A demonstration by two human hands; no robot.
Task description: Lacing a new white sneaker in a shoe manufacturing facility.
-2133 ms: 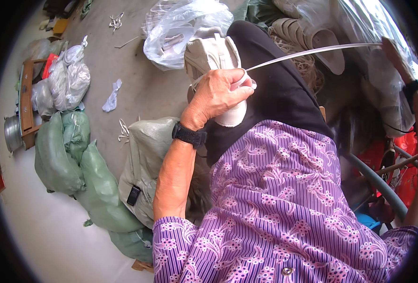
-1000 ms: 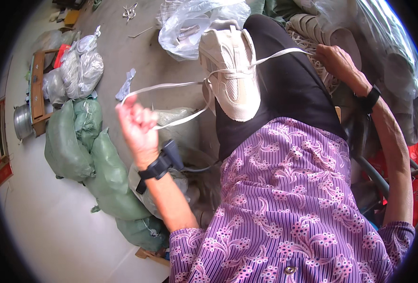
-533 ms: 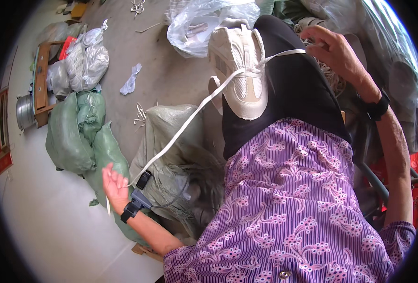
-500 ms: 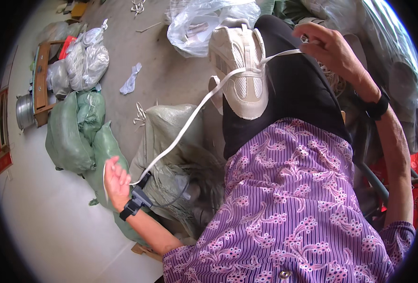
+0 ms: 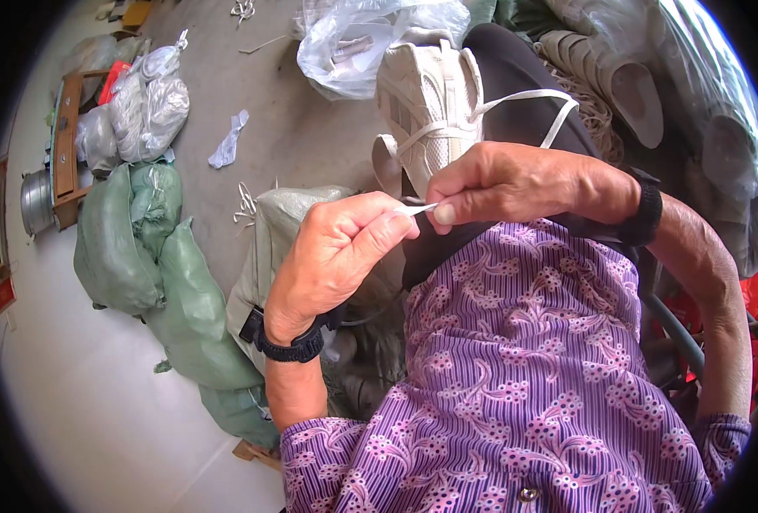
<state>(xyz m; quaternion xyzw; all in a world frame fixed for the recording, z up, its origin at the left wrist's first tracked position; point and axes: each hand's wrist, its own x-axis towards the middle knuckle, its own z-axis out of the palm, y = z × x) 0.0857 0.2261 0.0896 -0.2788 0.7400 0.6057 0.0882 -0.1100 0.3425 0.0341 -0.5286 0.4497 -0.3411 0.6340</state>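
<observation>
A beige mesh sneaker (image 5: 434,103) rests on my black-trousered leg, its toe toward me and partly hidden behind my right hand. One white shoelace (image 5: 528,94) crosses the shoe near its toe and loops out to the right. In front of my body my left hand (image 5: 345,248) and my right hand (image 5: 499,188) meet just below the shoe. Both pinch the thin white end of the lace, a short bit of which shows between the fingertips. The thumbs press against the bent forefingers.
Clear plastic bags with shoe parts (image 5: 358,51) lie beyond the shoe. Green sacks (image 5: 187,299) and a pale woven sack (image 5: 298,209) stand at my left. Shoe pieces (image 5: 631,94) and a bundle of laces (image 5: 588,103) are at my right. A white scrap (image 5: 229,141) lies on the floor.
My left hand has come up and right from the far left, and my right hand down and left; they now meet at the lace end. The stretched lace has gone slack.
</observation>
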